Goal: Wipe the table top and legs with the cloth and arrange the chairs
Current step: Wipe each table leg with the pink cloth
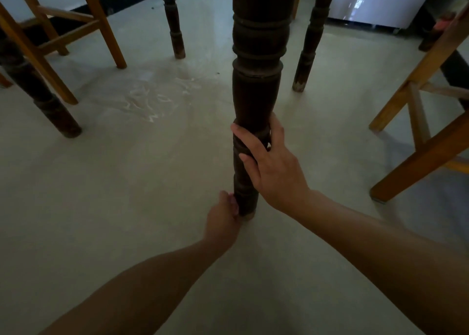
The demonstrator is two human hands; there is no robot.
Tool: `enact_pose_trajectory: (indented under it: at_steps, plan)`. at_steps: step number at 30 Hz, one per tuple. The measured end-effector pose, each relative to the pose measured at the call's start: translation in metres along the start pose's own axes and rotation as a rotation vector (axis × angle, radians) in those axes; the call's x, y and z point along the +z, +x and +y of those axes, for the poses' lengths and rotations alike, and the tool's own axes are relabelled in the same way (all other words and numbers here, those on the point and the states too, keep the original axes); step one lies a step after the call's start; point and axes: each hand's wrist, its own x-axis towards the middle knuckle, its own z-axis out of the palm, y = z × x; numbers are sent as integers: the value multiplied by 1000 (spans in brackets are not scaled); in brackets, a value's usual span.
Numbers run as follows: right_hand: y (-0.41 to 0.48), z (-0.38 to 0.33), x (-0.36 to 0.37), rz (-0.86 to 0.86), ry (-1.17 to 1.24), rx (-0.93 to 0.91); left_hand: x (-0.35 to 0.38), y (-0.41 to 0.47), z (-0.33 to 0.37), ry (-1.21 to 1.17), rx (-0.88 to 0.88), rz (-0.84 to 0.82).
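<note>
I am looking under the table at a dark turned table leg (pixel 256 75) that stands on the pale floor in the middle of the view. My right hand (pixel 269 162) is wrapped around the lower part of this leg, thumb on the right side. My left hand (pixel 223 220) is closed against the leg's foot, just above the floor. A small pink sliver of the cloth (pixel 232 199) shows between its fingers and the wood; the rest of the cloth is hidden.
Three more dark table legs stand at the left (pixel 43 98), back middle (pixel 175 29) and back right (pixel 311 45). A light wooden chair (pixel 76 37) is at the left, another chair (pixel 418 136) close on the right. White scuff marks (pixel 157 98) streak the floor.
</note>
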Motion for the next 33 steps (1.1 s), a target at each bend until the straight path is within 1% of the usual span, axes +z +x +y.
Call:
enact_pose_trajectory:
  at_steps: [2, 3, 4, 5, 7, 9, 11, 12, 13, 14, 17, 18, 19, 20, 22, 26, 30, 33]
  plan:
    - [-1, 0, 2, 17, 14, -2, 19, -23, 1, 89, 146, -302]
    - [0, 0, 3, 22, 19, -3, 22, -28, -2, 122, 184, -426]
    - [0, 1, 3, 28, 20, -5, 21, -26, -6, 131, 178, -459]
    - [0, 1, 3, 33, 21, -8, 16, -19, -8, 98, 140, -400]
    - [0, 3, 3, 37, 26, -13, 4, 1, -11, -1, 5, -155]
    - [0, 4, 4, 30, 42, -14, -3, 16, -10, 15, -133, 52]
    - [-1, 5, 5, 29, 45, -18, 1, 22, -6, 5, -202, 161]
    - [-1, 6, 6, 32, 46, -21, 5, 19, -3, -19, -186, 148]
    - [-1, 7, 7, 34, 50, -23, 11, 13, -1, -31, -142, 101]
    - [0, 8, 7, 36, 55, -23, 18, 7, -4, -5, -95, 20]
    - [0, 11, 11, 47, 69, -37, 18, -13, -11, 221, 95, -367]
    - [0, 12, 12, 52, 73, -41, 13, -17, -12, 270, 161, -442]
    - [0, 12, 13, 59, 75, -40, 7, -19, -13, 306, 196, -459]
    - [0, 12, 13, 63, 75, -34, 0, -20, -13, 339, 203, -431]
    - [-1, 9, 12, 49, 72, -8, -17, -24, -17, 388, 160, -321]
    - [-3, 0, 1, -28, 67, 47, -50, -58, -27, 344, -15, -158]
    - [-1, -9, -19, -164, 33, 100, -62, -123, -25, 275, -136, -167]
    - [2, -21, -39, -314, -36, 160, -79, -166, -10, 227, -200, -166]
